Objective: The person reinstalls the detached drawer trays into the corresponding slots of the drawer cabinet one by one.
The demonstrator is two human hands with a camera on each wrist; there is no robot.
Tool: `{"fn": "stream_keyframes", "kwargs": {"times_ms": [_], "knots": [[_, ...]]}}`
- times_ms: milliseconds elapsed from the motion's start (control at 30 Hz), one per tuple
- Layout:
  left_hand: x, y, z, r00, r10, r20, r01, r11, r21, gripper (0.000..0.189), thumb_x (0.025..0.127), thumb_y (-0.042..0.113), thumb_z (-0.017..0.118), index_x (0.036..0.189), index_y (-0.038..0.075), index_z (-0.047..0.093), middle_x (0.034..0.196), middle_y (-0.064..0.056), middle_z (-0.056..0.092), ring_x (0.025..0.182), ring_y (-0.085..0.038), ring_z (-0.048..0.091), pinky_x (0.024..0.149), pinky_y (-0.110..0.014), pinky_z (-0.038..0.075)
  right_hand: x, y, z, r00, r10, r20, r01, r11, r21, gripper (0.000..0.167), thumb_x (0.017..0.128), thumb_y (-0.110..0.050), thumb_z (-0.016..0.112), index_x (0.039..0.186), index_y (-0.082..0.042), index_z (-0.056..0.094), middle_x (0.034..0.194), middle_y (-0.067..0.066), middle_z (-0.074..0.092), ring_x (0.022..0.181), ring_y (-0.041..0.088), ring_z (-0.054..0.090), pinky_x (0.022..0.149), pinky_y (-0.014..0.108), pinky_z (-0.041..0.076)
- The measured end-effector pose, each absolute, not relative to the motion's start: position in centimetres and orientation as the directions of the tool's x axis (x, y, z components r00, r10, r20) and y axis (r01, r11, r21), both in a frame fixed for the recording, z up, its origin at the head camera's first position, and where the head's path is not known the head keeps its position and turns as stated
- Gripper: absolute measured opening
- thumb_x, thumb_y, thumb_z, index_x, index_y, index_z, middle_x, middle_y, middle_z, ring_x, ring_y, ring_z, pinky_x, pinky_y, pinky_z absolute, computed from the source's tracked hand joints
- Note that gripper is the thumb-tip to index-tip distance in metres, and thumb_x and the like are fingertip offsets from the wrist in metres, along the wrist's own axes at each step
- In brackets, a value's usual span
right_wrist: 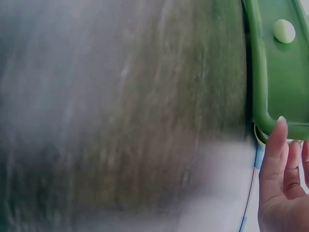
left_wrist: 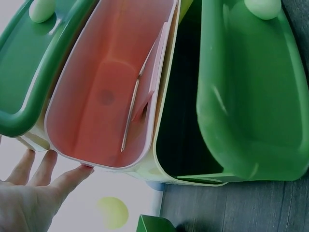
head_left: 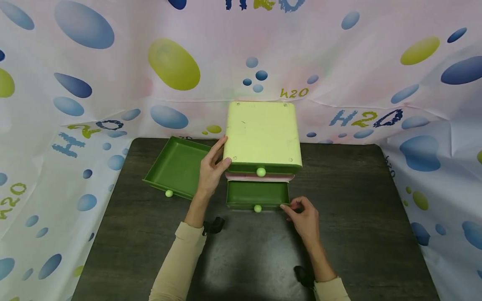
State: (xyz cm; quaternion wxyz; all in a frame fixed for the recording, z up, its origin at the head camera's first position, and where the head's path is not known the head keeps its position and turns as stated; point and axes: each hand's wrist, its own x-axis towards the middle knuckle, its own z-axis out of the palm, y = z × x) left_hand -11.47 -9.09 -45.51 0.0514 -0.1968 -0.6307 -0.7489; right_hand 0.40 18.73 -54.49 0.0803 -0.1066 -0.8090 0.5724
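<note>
Cabinet (head_left: 263, 131) sits mid-far edge of bench (head_left: 350, 184), left hand (head_left: 211, 169) against its left side, fingers near-straight, right hand (head_left: 306, 219) pinching jutting lower drawer (head_left: 257, 193) at right front corner; drawer-sliding apparently underway, next move calling for level, straight travel.

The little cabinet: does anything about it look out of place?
Yes: a green drawer lies askew on the table, left of the cabinet, wholly outside it, while the pink middle opening has no green front.
</note>
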Motion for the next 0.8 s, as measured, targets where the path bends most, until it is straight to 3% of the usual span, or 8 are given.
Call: {"fn": "stream_keyframes", "kwargs": {"times_ms": [167, 400, 600, 800], "knots": [[-11.5, -9.1, -45.7, -0.914, 0.175, 0.367, 0.331, -0.203, 0.922, 0.057, 0.098, 0.002, 0.058, 0.152, 0.001, 0.039, 0.160, -0.011, 0.031, 0.143, -0.034, 0.035, 0.102, -0.030, 0.047, -0.2, 19.0, -54.7, -0.962, 0.266, 0.059, 0.046, 0.371, -0.928, 0.024, 0.079, -0.014, 0.085, 0.085, -0.009, 0.062, 0.081, 0.007, 0.061, 0.064, 0.020, 0.065, 0.051, 0.029, 0.057], [-11.7, -9.1, -45.7, -0.909, 0.180, 0.375, 0.339, -0.203, 0.919, 0.057, 0.098, -0.001, 0.057, 0.152, 0.000, 0.038, 0.160, -0.012, 0.031, 0.143, -0.033, 0.036, 0.103, -0.031, 0.047, -1.5, 18.9, -54.7, -0.952, 0.246, 0.180, -0.022, 0.533, -0.846, 0.025, 0.081, -0.023, 0.085, 0.083, -0.013, 0.062, 0.080, 0.002, 0.059, 0.053, 0.010, 0.062, 0.046, 0.024, 0.052], [-11.7, -9.1, -45.7, -0.911, 0.173, 0.374, 0.338, -0.205, 0.918, 0.057, 0.098, -0.002, 0.057, 0.152, 0.001, 0.038, 0.160, -0.011, 0.032, 0.143, -0.032, 0.036, 0.103, -0.031, 0.047, -2.5, 18.7, -54.9, -0.951, 0.258, 0.171, -0.015, 0.512, -0.859, 0.025, 0.081, -0.025, 0.084, 0.085, -0.012, 0.063, 0.081, 0.004, 0.061, 0.053, 0.016, 0.064, 0.046, 0.024, 0.052], [-11.5, -9.2, -45.4, -0.918, 0.174, 0.356, 0.326, -0.178, 0.928, 0.059, 0.096, -0.014, 0.051, 0.152, -0.002, 0.036, 0.159, -0.016, 0.030, 0.143, -0.036, 0.034, 0.103, -0.030, 0.047, -2.9, 18.7, -54.9, -0.948, 0.274, 0.165, -0.005, 0.505, -0.863, 0.026, 0.081, -0.025, 0.085, 0.086, -0.012, 0.063, 0.079, 0.002, 0.062, 0.053, 0.015, 0.064, 0.047, 0.024, 0.052]]}}
